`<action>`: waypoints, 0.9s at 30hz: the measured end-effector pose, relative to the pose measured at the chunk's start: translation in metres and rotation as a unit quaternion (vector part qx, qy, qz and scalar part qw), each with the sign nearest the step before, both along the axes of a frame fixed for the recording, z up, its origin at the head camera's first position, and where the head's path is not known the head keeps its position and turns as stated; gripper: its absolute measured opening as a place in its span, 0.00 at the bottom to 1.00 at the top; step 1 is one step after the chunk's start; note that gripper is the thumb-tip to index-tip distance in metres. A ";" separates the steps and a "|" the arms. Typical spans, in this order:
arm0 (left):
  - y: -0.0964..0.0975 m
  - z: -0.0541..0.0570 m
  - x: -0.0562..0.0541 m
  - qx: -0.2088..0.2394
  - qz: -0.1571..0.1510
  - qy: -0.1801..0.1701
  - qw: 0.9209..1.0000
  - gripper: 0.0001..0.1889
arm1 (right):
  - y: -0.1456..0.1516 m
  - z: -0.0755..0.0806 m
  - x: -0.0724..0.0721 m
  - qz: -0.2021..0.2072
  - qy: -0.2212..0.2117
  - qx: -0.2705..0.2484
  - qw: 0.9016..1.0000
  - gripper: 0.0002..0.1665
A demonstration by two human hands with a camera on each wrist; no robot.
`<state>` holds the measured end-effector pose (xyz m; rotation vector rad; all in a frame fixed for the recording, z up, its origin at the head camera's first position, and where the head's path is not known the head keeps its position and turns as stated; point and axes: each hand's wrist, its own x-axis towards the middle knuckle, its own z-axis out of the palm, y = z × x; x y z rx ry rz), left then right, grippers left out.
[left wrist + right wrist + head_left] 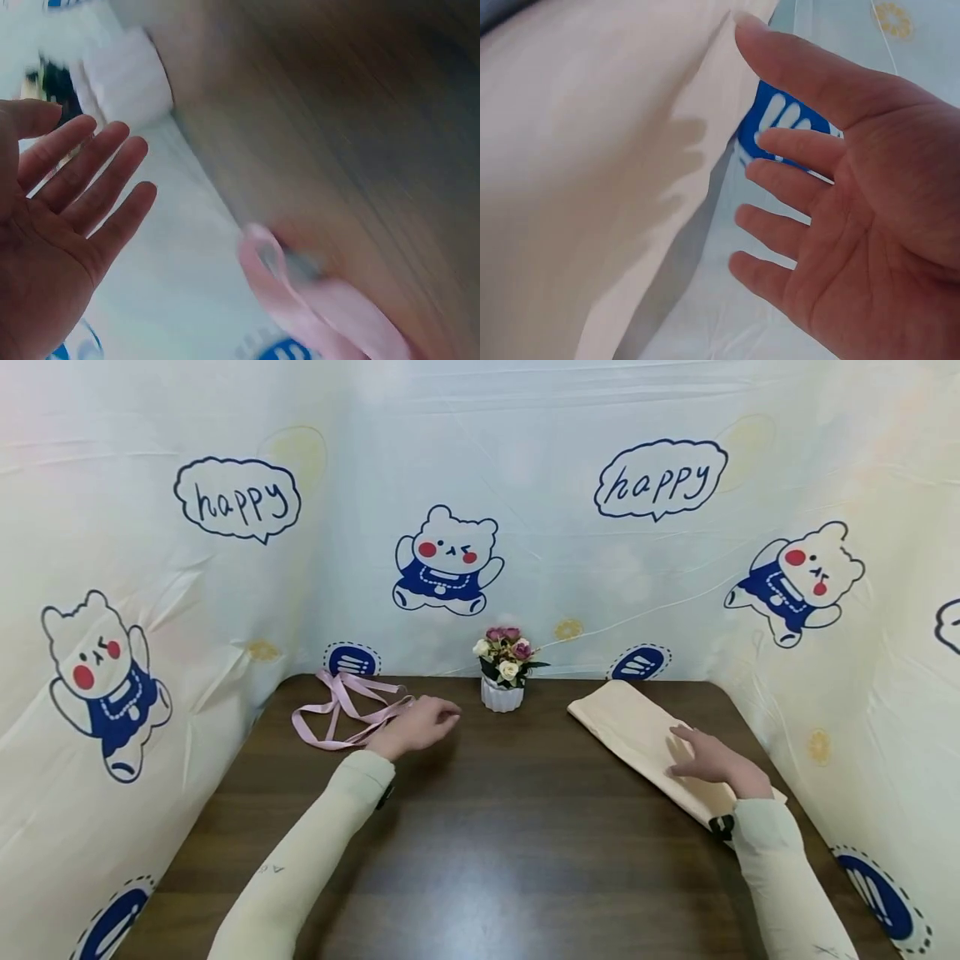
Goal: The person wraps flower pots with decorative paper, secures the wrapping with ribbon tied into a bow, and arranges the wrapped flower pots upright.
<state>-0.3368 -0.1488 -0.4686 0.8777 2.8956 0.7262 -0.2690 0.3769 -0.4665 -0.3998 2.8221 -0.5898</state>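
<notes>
My left hand (420,725) is over the table beside a loose pink ribbon (341,700), its fingers loosely spread in the left wrist view with nothing between them. That ribbon (330,311) looks blurred there. On the right, my right hand (716,758) hovers above a folded cream cloth (626,722) that lies slantwise near the table's right side. Its thumb and fingers are apart and hold nothing. In the right wrist view the cloth (577,165) carries the shadow of the fingers. Whether the hand touches the cloth I cannot tell.
A small white pot (502,695) with artificial purple and cream flowers (506,652) stands at the back middle of the dark wooden table (480,843). Printed pale curtains (555,560) surround the table at the back and both sides.
</notes>
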 end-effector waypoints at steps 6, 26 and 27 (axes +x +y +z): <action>0.051 -0.012 -0.016 0.011 -0.075 -0.011 0.997 0.15 | 0.021 -0.004 0.020 -0.009 -0.026 0.003 1.000 0.57; 0.228 -0.033 -0.029 0.002 -0.121 -0.021 0.992 0.22 | 0.052 -0.031 0.050 0.022 0.016 0.015 1.000 0.56; 0.235 -0.032 -0.028 -0.006 -0.127 -0.024 0.992 0.23 | 0.052 -0.032 0.050 0.023 0.016 0.020 0.999 0.56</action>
